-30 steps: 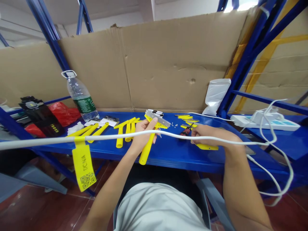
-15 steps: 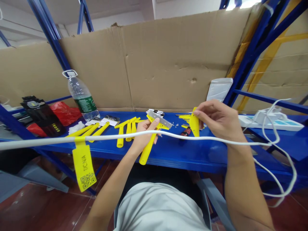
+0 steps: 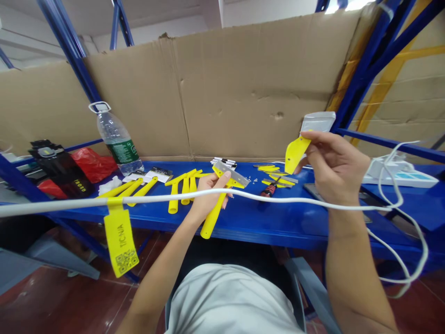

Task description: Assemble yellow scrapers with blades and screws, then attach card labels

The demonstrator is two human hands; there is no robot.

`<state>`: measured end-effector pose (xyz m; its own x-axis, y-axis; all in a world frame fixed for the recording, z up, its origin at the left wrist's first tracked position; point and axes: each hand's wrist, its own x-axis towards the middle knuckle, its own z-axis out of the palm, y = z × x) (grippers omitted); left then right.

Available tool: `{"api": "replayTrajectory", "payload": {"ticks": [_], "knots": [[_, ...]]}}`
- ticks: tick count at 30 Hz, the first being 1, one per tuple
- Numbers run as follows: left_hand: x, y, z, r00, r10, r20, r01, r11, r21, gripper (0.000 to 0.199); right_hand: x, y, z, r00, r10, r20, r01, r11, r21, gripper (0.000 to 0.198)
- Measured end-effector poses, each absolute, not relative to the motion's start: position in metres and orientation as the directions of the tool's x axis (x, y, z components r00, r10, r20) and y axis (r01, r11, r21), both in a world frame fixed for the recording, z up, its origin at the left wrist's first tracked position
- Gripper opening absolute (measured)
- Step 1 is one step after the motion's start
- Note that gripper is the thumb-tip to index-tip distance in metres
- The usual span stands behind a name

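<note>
My left hand [image 3: 208,190] is closed round a yellow scraper [image 3: 212,218], its metal blade pinned under the thumb and its round handle slanting down toward me. Raised at the right, my right hand [image 3: 335,167] pinches a flat yellow plate [image 3: 295,153] with small holes by its upper edge. Below that plate, more yellow plates and blades [image 3: 278,180] lie on the blue bench. Beside them is a red-and-black screwdriver [image 3: 268,190]. Tiny screws [image 3: 255,181] are scattered between the hands. Several yellow T-shaped handles [image 3: 174,197] lie left of my left hand.
A white cable [image 3: 167,197] with a yellow tag [image 3: 121,241] crosses in front of the bench. A water bottle [image 3: 120,144], a black flask [image 3: 64,171] and a red bag [image 3: 93,164] stand at left. A power strip [image 3: 413,178] lies right; cardboard [image 3: 243,93] walls the back.
My right hand has moved up and right with the yellow plate, turning it and uncovering the plates and screwdriver below. My left hand and its scraper stay nearly still.
</note>
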<state>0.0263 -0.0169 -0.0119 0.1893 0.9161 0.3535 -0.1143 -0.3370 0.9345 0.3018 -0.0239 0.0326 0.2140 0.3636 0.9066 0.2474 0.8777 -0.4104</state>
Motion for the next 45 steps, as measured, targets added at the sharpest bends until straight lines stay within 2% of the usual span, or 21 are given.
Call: {"api": "replayTrajectory", "payload": {"ticks": [3,9,14,18,23,27,36,45], "knots": [[0.027,-0.016,-0.012,0.198,0.916,0.350,-0.118,-0.332,0.936,0.052,0.302,-0.025,0.033,0.194,0.398,0.897,0.288,0.851,-0.439,0.030],[0.029,-0.018,-0.010,0.223,0.920,0.323,-0.098,-0.309,0.946,0.055,0.305,-0.027,0.029,0.151,0.478,0.865,0.364,0.787,-0.498,0.018],[0.029,-0.017,-0.014,0.275,0.914,0.299,-0.026,-0.303,0.953,0.056,0.300,-0.035,0.032,0.008,0.587,0.809,0.434,0.727,-0.532,0.042],[0.029,-0.014,-0.020,0.292,0.915,0.280,0.038,-0.304,0.952,0.054,0.284,-0.046,0.038,-0.105,0.673,0.733,0.432,0.695,-0.576,0.049],[0.029,-0.014,-0.021,0.308,0.908,0.285,0.038,-0.311,0.950,0.057,0.265,-0.049,0.036,-0.279,0.637,0.719,0.432,0.752,-0.498,0.037],[0.030,-0.015,-0.020,0.313,0.903,0.293,0.036,-0.320,0.947,0.054,0.255,-0.040,0.028,-0.399,0.647,0.650,0.395,0.761,-0.515,0.032],[0.030,-0.015,-0.018,0.310,0.896,0.318,-0.011,-0.331,0.943,0.052,0.252,-0.034,0.021,-0.424,0.720,0.549,0.429,0.694,-0.578,0.026],[0.031,-0.017,-0.016,0.314,0.890,0.331,-0.009,-0.345,0.938,0.050,0.250,-0.034,0.024,-0.405,0.690,0.599,0.367,0.723,-0.585,0.034]]}}
